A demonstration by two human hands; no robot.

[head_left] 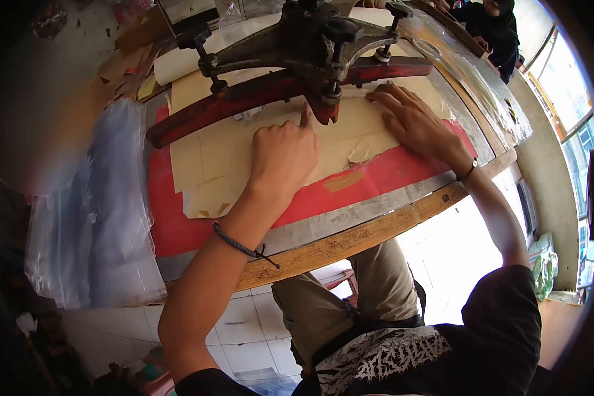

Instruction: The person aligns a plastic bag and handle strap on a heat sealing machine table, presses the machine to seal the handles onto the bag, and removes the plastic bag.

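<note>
My left hand (284,155) rests on a beige sheet (224,158), knuckles up. Its index finger points forward, close to the notched tip of a red metal bar (244,96); the other fingers are curled and their undersides hidden. Flat on the right part of the same sheet lies my right hand (419,125), fingers extended and holding nothing visible. A dark cast-metal bracket (270,47) with screw knobs stands over the sheet, joined to the red bar. Beneath the sheet is a red surface (376,181). Small torn patches show along the sheet's near edge.
Clear plastic sheets (99,211) hang over the table's left side. A wooden edge (350,234) runs along the front, above my legs. More clear sheets (468,72) lie at the right. Another person (492,33) is at the back right, near a bright window.
</note>
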